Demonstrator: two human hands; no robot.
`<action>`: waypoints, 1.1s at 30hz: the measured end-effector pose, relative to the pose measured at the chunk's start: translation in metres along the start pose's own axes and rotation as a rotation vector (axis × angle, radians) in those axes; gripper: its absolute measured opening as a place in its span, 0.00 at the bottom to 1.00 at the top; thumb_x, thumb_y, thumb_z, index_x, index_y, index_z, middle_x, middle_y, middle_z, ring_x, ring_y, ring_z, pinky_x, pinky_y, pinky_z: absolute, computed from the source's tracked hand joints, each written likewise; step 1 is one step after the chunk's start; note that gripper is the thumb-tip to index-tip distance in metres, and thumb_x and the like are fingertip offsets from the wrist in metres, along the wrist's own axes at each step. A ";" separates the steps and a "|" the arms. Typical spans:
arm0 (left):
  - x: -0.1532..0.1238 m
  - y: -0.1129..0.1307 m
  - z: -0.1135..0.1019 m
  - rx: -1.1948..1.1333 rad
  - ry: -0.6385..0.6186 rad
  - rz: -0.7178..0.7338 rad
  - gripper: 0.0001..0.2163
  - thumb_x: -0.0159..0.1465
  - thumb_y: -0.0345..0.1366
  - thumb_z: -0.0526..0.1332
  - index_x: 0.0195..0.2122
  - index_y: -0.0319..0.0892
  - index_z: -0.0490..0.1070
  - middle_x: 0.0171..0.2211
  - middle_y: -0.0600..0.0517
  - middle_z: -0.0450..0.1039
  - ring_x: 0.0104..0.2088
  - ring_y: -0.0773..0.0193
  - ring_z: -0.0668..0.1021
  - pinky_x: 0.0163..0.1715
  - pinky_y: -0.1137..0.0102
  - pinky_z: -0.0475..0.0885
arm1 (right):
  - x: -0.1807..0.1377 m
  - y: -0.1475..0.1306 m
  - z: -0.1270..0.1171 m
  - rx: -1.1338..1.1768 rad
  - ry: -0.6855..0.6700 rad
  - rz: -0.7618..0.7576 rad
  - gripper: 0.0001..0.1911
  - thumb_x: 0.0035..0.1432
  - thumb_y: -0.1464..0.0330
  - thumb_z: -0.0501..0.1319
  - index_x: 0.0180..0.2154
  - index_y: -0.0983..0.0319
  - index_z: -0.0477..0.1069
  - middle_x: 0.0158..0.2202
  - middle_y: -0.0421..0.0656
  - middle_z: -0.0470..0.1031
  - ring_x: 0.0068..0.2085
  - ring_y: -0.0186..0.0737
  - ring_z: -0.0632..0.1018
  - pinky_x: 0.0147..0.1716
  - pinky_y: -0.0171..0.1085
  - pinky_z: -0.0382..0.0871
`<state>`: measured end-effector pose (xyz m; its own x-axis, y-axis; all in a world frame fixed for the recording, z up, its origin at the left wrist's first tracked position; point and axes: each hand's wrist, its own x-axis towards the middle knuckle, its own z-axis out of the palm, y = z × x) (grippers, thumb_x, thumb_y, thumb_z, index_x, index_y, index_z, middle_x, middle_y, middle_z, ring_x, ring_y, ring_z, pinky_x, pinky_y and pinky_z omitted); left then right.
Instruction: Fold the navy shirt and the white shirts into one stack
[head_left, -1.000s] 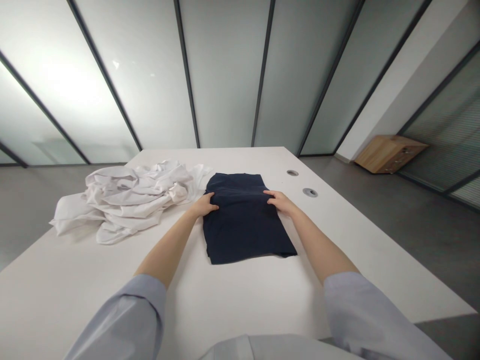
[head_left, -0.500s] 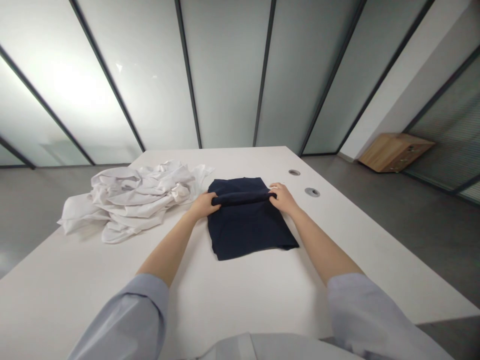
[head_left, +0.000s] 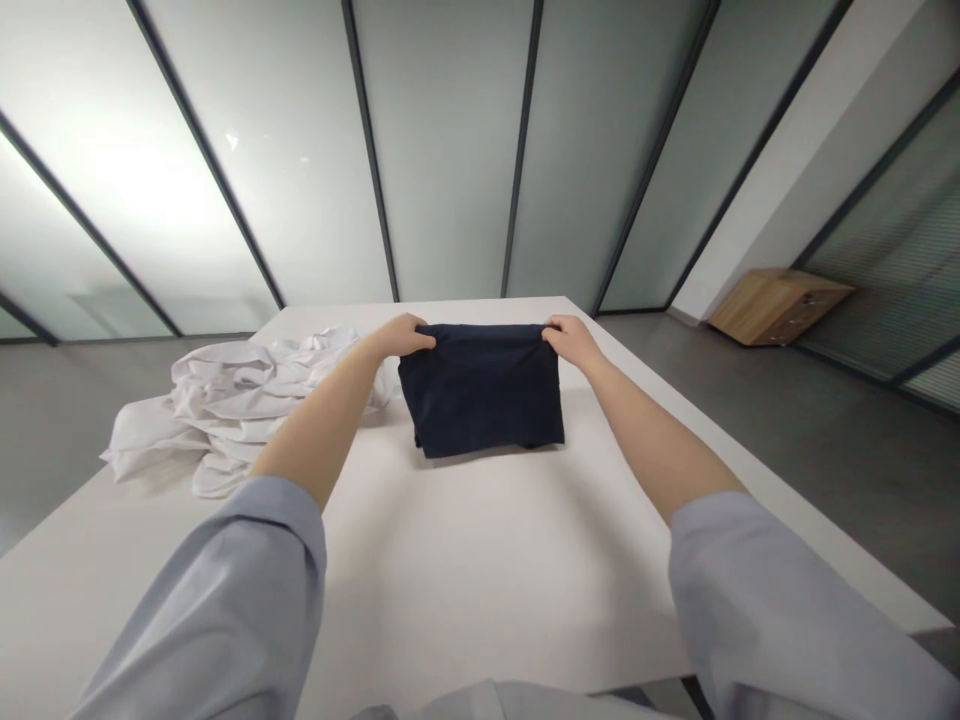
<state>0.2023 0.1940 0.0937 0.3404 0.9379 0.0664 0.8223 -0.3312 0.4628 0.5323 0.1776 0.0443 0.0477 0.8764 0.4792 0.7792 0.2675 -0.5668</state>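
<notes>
A folded navy cloth garment (head_left: 486,390) hangs between my hands over the white table (head_left: 465,560). Its exact kind does not show. My left hand (head_left: 405,336) pinches the upper left corner, and my right hand (head_left: 571,340) grips the upper right corner. Between them the top edge runs nearly straight. The lower edge hangs near the tabletop; whether it touches is hard to tell. Left of the garment, partly behind my left forearm, lies a crumpled heap of white cloth (head_left: 225,395).
Frosted glass panels (head_left: 450,150) with dark frames stand beyond the table's far edge. On the floor at the right is a wooden cabinet (head_left: 772,305). Grey floor (head_left: 787,410) borders the table.
Both hands have risen and moved away from me, lifting the navy garment off the table. It lay flat with a fold across it; now it hangs doubled over. The white heap stays put.
</notes>
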 end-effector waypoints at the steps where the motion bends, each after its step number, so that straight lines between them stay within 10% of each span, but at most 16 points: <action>1: 0.004 0.004 -0.004 0.095 0.099 0.014 0.14 0.52 0.41 0.62 0.37 0.40 0.77 0.34 0.50 0.76 0.40 0.56 0.76 0.42 0.67 0.69 | 0.006 -0.003 -0.003 -0.036 0.051 -0.022 0.07 0.48 0.69 0.55 0.27 0.61 0.71 0.24 0.41 0.71 0.31 0.41 0.70 0.31 0.37 0.62; 7: 0.002 0.008 0.002 0.345 0.520 0.137 0.19 0.56 0.39 0.60 0.48 0.39 0.70 0.48 0.43 0.71 0.56 0.45 0.65 0.60 0.51 0.48 | 0.010 -0.009 -0.012 -0.194 0.223 -0.223 0.12 0.55 0.70 0.55 0.41 0.62 0.72 0.43 0.50 0.74 0.46 0.51 0.71 0.47 0.44 0.62; 18: -0.041 -0.033 0.130 0.340 0.120 0.091 0.28 0.53 0.29 0.61 0.57 0.45 0.64 0.60 0.42 0.64 0.62 0.47 0.63 0.63 0.53 0.47 | -0.090 0.030 0.060 -0.318 -0.281 -0.181 0.11 0.48 0.74 0.58 0.36 0.60 0.71 0.45 0.48 0.76 0.48 0.48 0.74 0.49 0.42 0.63; 33: -0.055 -0.049 0.126 0.004 0.200 0.049 0.19 0.56 0.33 0.60 0.49 0.43 0.73 0.45 0.46 0.76 0.47 0.52 0.76 0.51 0.63 0.68 | -0.097 0.048 0.051 0.004 -0.297 -0.053 0.26 0.51 0.67 0.63 0.54 0.58 0.71 0.49 0.45 0.77 0.49 0.46 0.77 0.51 0.42 0.67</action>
<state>0.2011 0.1456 -0.0439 0.2830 0.9222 0.2636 0.8088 -0.3772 0.4512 0.5332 0.1262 -0.0640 -0.1783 0.9398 0.2914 0.7735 0.3169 -0.5489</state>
